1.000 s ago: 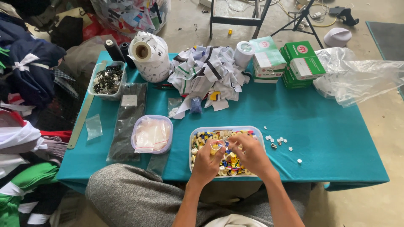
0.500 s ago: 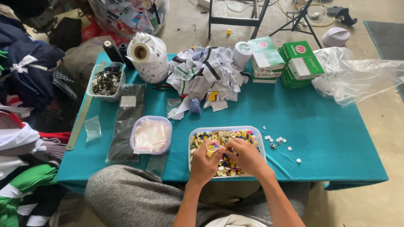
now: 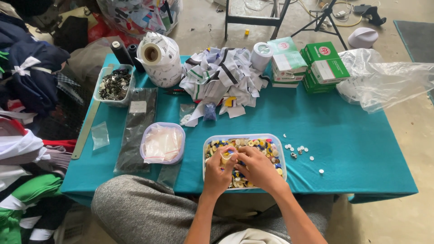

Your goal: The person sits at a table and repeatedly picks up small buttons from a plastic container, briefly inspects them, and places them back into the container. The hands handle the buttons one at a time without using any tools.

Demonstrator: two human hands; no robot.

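Both hands work over a clear plastic tray (image 3: 281,149) filled with mixed buttons (image 3: 260,145) — yellow, blue, white — that sits on the teal tablecloth (image 3: 343,135) at the near edge of the table, right in front of the person. The left hand (image 3: 218,171) is raised just above the tray's left half, its thumb and fingers pinched on a small pale yellowish piece (image 3: 226,156), apparently a button or a tiny bag; which one cannot be told at this size. The right hand (image 3: 257,166) lies palm-down over the tray's middle, fingers curled toward the left hand and touching or nearly touching the same piece; whether it grips anything of its own is hidden. Just left of the tray stands a round lidded container (image 3: 162,143) with something white inside, and beside that a long dark plastic sleeve (image 3: 135,131). To the tray's right a few loose white buttons (image 3: 296,149) lie scattered on the cloth. Farther back are a heap of fabric labels (image 3: 224,77), a large paper roll (image 3: 159,58), green boxes (image 3: 325,63) and a small bin of dark metal parts (image 3: 113,85).
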